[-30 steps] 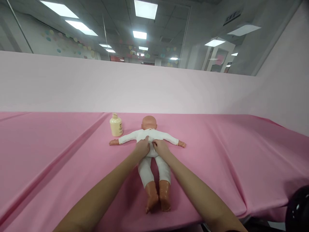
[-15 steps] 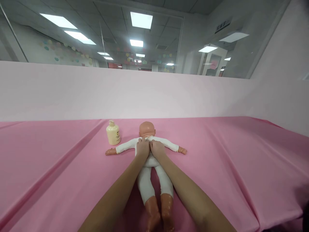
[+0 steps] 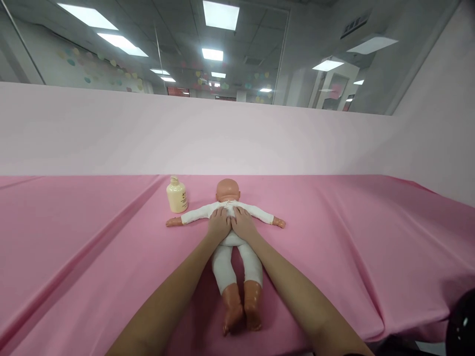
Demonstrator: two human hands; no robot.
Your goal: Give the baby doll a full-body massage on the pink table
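A baby doll with a white cloth body lies face down, its arms spread wide and its feet pointing at me. My left hand rests palm down on the left half of its back, fingers stretched toward the shoulder. On the right half lies my right hand, also flat, with its thumb side close to the left hand. Neither hand grasps anything. Beyond the doll's left-side arm stands a cream pump bottle, upright and apart from my hands.
A pink sheet with folds covers the table. Behind it rises a white wall topped by a glass pane showing ceiling lights. Something dark and shiny sits at the lower right edge.
My fingers were more curled over the upper back; now they are straighter and flatter, and the hands lie slightly lower on the back. The camera view has shifted a little.
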